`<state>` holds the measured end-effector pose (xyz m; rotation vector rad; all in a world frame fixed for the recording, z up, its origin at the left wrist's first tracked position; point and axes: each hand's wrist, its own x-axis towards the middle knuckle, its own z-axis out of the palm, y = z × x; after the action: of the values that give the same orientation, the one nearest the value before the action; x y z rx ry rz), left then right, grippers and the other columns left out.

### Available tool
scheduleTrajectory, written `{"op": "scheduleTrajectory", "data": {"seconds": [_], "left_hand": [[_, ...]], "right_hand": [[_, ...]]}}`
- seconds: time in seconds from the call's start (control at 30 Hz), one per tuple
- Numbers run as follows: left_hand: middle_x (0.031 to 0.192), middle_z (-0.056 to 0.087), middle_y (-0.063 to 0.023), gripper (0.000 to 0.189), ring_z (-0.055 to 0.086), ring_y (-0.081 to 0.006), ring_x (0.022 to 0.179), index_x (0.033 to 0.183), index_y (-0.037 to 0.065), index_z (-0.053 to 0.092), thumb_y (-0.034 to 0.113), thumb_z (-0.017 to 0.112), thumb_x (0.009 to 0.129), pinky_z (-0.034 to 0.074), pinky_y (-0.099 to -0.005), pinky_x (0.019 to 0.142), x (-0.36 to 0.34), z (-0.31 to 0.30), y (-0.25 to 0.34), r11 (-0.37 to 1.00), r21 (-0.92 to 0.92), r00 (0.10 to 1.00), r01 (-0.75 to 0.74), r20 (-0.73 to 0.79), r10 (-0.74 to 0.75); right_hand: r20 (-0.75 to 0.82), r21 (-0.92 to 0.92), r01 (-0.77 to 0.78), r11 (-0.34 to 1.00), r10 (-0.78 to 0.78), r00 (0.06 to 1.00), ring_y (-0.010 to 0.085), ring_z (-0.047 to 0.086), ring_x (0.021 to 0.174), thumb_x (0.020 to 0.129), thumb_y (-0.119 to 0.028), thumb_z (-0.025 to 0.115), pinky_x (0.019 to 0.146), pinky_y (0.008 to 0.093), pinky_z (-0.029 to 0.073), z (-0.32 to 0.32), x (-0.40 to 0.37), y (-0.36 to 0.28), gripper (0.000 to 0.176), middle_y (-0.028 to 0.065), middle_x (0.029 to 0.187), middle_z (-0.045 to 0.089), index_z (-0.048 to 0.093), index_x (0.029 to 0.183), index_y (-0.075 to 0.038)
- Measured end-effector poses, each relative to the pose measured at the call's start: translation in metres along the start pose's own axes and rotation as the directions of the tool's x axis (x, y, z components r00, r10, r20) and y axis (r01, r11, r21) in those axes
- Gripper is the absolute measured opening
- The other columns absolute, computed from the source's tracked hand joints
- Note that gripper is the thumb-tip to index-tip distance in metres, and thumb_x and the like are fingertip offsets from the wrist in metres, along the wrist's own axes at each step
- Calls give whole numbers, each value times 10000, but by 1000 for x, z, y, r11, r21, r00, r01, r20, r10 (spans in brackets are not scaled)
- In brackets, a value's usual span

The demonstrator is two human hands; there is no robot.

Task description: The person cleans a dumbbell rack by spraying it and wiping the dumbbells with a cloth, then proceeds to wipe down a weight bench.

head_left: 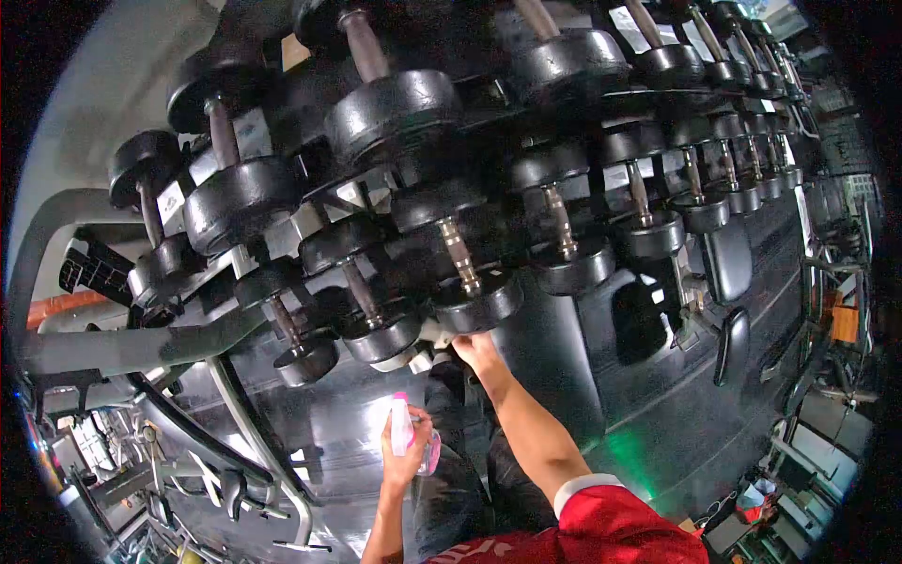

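Observation:
My left hand [406,453] is wrapped round a spray bottle [401,425] with a white and pink top and a pinkish body, held low in front of my legs. Stretched forward, my right hand [476,350] is at the underside of a black round-headed dumbbell [477,301] on the lower tier. Its fingers are largely hidden by the dumbbell head, and I cannot tell what they hold. A pale grey piece [434,332] shows just left of those fingers. To the left lies another dumbbell [381,336] with a metal handle.
An upper row of larger dumbbells [395,103] runs above the lower one. A padded bench [540,367] stands beyond my right forearm. Grey machine frames [141,350] fill the left side. More gym equipment [836,432] lines the far right, across the dark floor [676,414].

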<state>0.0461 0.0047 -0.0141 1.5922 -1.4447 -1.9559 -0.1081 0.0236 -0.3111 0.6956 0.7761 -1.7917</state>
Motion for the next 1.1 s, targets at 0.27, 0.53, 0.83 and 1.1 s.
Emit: {"op": "scheduleTrajectory", "data": {"seconds": [0.27, 0.53, 0.83, 1.1], "left_hand": [[819, 604, -19, 179, 568, -80, 649, 997, 43, 543, 46, 638, 845, 476, -239, 598, 4, 0, 11, 999, -17, 999, -49, 13, 49], [791, 602, -12, 173, 565, -74, 629, 966, 38, 550, 58, 662, 836, 465, -244, 574, -19, 3, 42, 983, -43, 982, -180, 53, 182], [810, 590, -32, 164, 570, -96, 605, 958, 28, 544, 18, 631, 818, 496, -264, 550, -72, 16, 83, 949, -36, 944, -314, 92, 316], [801, 585, -25, 163, 564, -86, 586, 976, 32, 546, 18, 620, 830, 479, -261, 533, -115, 27, 99, 933, -133, 929, -335, 119, 350]], "right_hand": [[193, -489, 86, 868, 11, 981, 198, 601, 976, 987, -266, 430, 857, 322, 500, 47, -113, -54, 260, 55, 1079, 613, 558, 1126, -88], [7, -66, -23, 998, 23, 1000, 249, 549, 1133, 996, -408, 329, 985, 405, 440, 77, -218, -156, 477, 92, 1271, 543, 431, 1331, -84], [309, 20, 96, 995, -97, 946, 383, 546, 1076, 862, -361, 473, 930, 655, 396, 147, -327, -208, 531, 159, 1222, 524, 433, 1303, -68], [392, -93, 269, 959, -213, 895, 298, 576, 1031, 800, -487, 574, 922, 634, 403, 123, -391, -207, 608, 109, 1142, 578, 482, 1273, -116]]}}
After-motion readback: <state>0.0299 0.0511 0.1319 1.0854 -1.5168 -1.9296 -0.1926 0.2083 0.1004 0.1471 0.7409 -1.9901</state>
